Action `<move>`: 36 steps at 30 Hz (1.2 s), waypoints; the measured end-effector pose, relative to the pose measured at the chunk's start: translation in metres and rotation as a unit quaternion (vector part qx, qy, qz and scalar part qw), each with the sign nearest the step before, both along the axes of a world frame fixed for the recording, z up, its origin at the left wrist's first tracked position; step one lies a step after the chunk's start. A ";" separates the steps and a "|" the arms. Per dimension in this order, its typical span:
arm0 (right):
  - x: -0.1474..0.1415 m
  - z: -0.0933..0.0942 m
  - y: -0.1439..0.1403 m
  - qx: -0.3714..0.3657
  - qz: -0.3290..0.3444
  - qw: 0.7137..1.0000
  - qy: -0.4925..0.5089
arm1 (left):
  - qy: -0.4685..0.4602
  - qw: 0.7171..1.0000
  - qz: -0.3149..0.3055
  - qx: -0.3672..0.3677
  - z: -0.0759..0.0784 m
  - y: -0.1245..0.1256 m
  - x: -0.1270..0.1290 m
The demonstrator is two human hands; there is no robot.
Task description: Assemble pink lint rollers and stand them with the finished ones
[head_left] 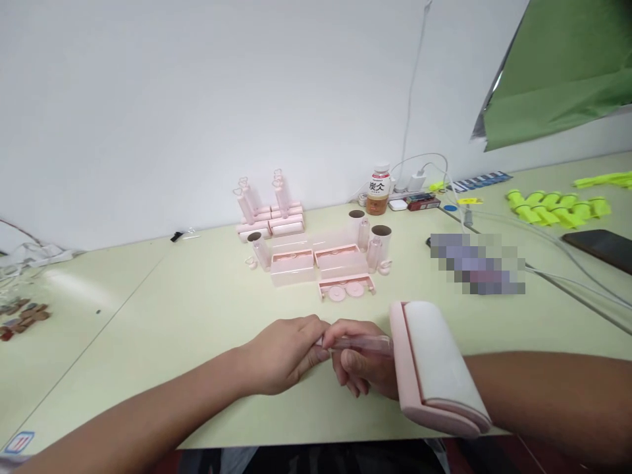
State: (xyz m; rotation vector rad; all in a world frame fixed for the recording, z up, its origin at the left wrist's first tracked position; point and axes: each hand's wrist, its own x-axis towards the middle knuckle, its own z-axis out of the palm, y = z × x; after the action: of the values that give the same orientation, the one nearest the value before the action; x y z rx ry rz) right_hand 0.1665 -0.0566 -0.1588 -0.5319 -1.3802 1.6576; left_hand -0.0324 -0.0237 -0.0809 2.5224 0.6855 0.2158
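Observation:
A pink lint roller (pixel 439 362) with a white paper roll is held sideways above the table's near edge, its head over my right forearm. My right hand (pixel 365 372) is closed around its clear pinkish handle (pixel 370 343). At the handle's far end my left hand (pixel 284 352) pinches the tip, fingers touching my right hand's; what lies under them is hidden. Beyond the hands lies an open pink casing (pixel 346 289) with round discs at its front. Pink covers (pixel 292 263), clear handle tubes (pixel 374 253) and white rolls (pixel 382 238) stand behind it.
Several finished-looking lint rollers (pixel 286 224) stand against the wall. A drink bottle (pixel 378 191), cables and small boxes (pixel 423 201) are at the back. On the right are a blurred-out object (pixel 476 263), yellow-green pieces (pixel 557 207) and a dark phone (pixel 602 247). Brown pieces (pixel 24 319) lie far left.

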 end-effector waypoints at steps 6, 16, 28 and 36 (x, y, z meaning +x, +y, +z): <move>-0.003 -0.013 0.007 0.019 -0.017 0.999 0.036 | 0.004 0.992 0.102 0.078 -0.010 -0.004 0.009; 0.011 0.004 0.006 0.036 -0.011 0.997 -0.061 | -0.027 0.993 0.036 -0.110 0.008 0.016 0.007; 0.001 -0.007 0.023 0.009 0.021 1.000 -0.012 | -0.052 0.974 0.107 -0.193 0.002 0.031 0.010; 0.012 0.005 0.018 0.045 0.054 0.994 -0.089 | -0.073 0.967 0.112 -0.216 -0.011 0.022 0.007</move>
State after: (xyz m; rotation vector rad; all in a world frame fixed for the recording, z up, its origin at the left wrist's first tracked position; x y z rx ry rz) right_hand 0.1785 -0.0383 -0.1533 -0.5712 -1.6308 1.6568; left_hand -0.0259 -0.0013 -0.0922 1.9939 0.8536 0.2925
